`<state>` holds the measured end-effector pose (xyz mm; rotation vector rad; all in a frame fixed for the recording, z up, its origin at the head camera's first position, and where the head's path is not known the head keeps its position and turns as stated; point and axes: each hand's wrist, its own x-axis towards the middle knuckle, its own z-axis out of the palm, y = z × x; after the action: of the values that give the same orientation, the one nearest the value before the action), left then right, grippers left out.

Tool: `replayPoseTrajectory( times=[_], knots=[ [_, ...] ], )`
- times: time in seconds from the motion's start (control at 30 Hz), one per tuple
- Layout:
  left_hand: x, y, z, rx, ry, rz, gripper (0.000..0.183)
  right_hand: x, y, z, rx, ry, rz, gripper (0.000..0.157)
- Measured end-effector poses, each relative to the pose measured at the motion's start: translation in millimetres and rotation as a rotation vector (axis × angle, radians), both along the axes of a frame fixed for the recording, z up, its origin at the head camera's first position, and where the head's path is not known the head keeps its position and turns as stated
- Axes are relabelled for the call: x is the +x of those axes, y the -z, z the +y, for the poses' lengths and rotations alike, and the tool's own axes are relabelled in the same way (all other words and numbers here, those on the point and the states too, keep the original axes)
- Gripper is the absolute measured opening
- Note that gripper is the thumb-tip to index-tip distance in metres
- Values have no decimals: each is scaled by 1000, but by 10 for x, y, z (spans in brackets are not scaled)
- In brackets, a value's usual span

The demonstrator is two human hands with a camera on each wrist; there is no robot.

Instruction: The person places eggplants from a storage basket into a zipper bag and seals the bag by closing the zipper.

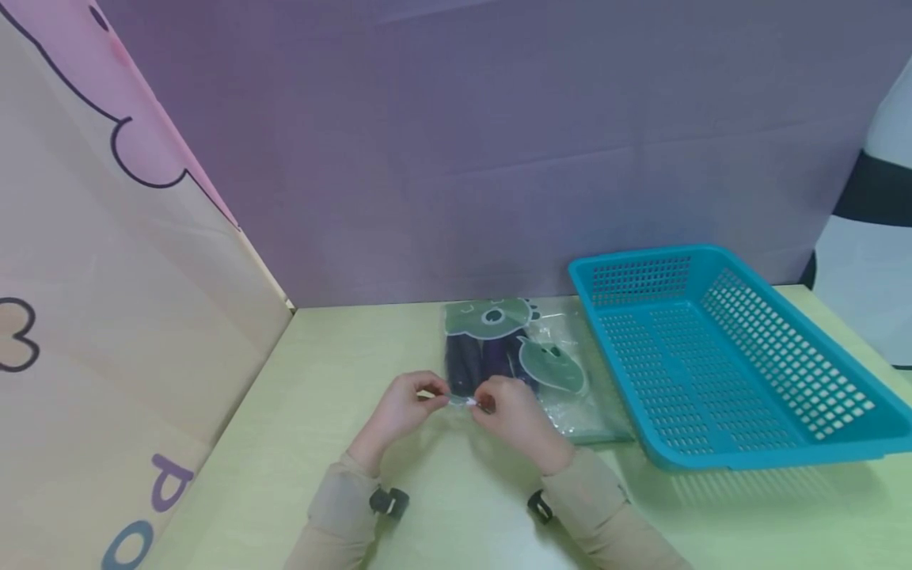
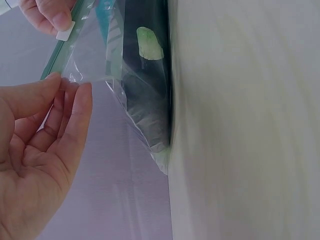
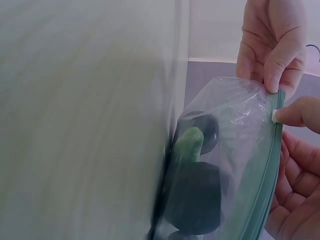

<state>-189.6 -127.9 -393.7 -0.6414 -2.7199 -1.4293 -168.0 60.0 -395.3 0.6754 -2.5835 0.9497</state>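
A clear slider bag (image 1: 598,412) with green printed shapes lies on the table, several dark, eggplant-like vegetables (image 1: 465,360) inside it. Pale green parts show among them in both wrist views. Along the bag's mouth runs a green zip strip (image 3: 265,195). My left hand (image 1: 404,405) pinches one end of this strip between thumb and fingertips. Close beside it, my right hand (image 1: 518,416) grips the white slider (image 3: 274,116), with the thumb on it and the fingers behind the strip. In the left wrist view the mouth edge is held up off the table.
To the right stands a blue perforated plastic basket (image 1: 701,372), close against the bag's right side. A purple backdrop (image 1: 456,158) rises behind the table (image 1: 321,380), and a printed pale panel (image 1: 107,301) borders it on the left.
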Motion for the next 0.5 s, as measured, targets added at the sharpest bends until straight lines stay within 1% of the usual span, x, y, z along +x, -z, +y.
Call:
replayPoseTrajectory(
  times=[0.03, 0.2, 0.23, 0.27, 0.5],
  knots=[
    [30, -47, 14, -1, 1, -5, 6, 2, 1, 4, 0, 2, 2, 7],
    [45, -64, 21, 7, -11, -18, 6, 5, 9, 25, 6, 4, 6, 6],
    [44, -62, 22, 5, -13, -18, 7, 6, 8, 29, 5, 2, 6, 6],
    [14, -16, 9, 8, -14, -15, 7, 7, 5, 32, 4, -1, 4, 6],
    [2, -4, -2, 9, -11, -6, 6, 18, -27, 46, 14, -13, -8, 6]
  ],
)
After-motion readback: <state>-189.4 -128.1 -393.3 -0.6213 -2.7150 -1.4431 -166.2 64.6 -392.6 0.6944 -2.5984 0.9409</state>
